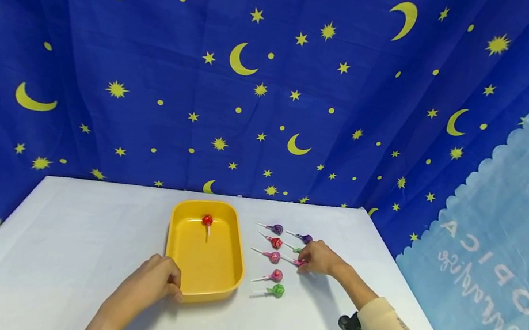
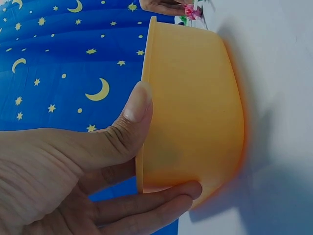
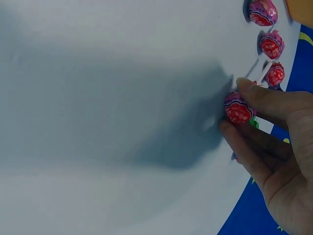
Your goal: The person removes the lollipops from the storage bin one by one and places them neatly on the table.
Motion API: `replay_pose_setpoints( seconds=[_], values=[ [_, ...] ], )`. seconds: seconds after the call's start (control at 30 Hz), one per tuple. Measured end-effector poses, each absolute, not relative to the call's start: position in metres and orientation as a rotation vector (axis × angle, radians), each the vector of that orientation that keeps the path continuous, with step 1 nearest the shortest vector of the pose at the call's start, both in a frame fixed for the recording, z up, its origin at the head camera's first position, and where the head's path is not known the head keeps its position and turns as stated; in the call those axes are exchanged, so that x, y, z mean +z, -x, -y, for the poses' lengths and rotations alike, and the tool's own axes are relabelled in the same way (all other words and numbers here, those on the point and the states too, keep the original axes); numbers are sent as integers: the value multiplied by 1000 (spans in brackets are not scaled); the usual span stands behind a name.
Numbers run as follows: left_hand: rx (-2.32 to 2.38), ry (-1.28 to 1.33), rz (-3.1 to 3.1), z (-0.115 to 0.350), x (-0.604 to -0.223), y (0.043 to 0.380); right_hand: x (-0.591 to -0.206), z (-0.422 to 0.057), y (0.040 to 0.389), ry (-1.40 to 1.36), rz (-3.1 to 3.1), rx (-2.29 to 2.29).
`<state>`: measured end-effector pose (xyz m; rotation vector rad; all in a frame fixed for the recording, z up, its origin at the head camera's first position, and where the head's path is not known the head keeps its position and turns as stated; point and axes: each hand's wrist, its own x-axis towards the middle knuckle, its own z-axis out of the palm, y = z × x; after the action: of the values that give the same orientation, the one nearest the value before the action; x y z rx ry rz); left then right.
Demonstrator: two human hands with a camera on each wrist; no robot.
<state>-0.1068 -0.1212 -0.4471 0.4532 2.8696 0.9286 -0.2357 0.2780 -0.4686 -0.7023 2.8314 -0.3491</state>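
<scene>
My left hand (image 1: 150, 280) grips the near left corner of a yellow tray (image 1: 204, 274). In the left wrist view its thumb lies against the rim, with fingers around the tray wall (image 2: 195, 98). A red lollipop (image 1: 207, 220) lies inside the tray, toward the far end. To the right of the tray, my right hand (image 1: 321, 258) pinches a pink lollipop (image 3: 238, 108) by its wrapped head between thumb and fingers. Whether that lollipop touches the table, I cannot tell. Close to the same hand are a purple lollipop (image 1: 307, 239) and a partly hidden green lollipop (image 1: 296, 249).
Between tray and right hand runs a column of lollipops: purple (image 1: 277, 229), red (image 1: 275, 243), two pink (image 1: 274, 257) and green (image 1: 278, 290). A white cloth covers the table (image 1: 72, 249). Blue star-patterned curtain (image 1: 157, 53) hangs behind, a light blue cloth (image 1: 516, 260) at right.
</scene>
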Motion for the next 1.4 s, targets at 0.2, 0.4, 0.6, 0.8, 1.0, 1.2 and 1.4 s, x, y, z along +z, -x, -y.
replay_pose_setpoints(
  seconds=[0.2,0.4,0.6,0.8,1.0,1.2,1.4],
  values=[
    [924,-424,-2874,123,-448,107,-466,-277,237,724,-2820,-363],
    [919,-488,-2895,127,-447,109,-463,-276,242,700,-2851,-378],
    [920,-478,-2886,129,-447,110,-451,-273,249,687,-2856,-440],
    [934,-458,-2871,129,-446,109,-439,-265,260,804,-2892,-450],
    [935,-452,-2868,129,-446,108,-431,-242,270,765,-2924,-397],
    [936,-534,-2887,128,-449,109,-421,-221,277,807,-2920,-346],
    [938,-557,-2898,127,-450,110,-414,-208,285,835,-2915,-346]
  ],
)
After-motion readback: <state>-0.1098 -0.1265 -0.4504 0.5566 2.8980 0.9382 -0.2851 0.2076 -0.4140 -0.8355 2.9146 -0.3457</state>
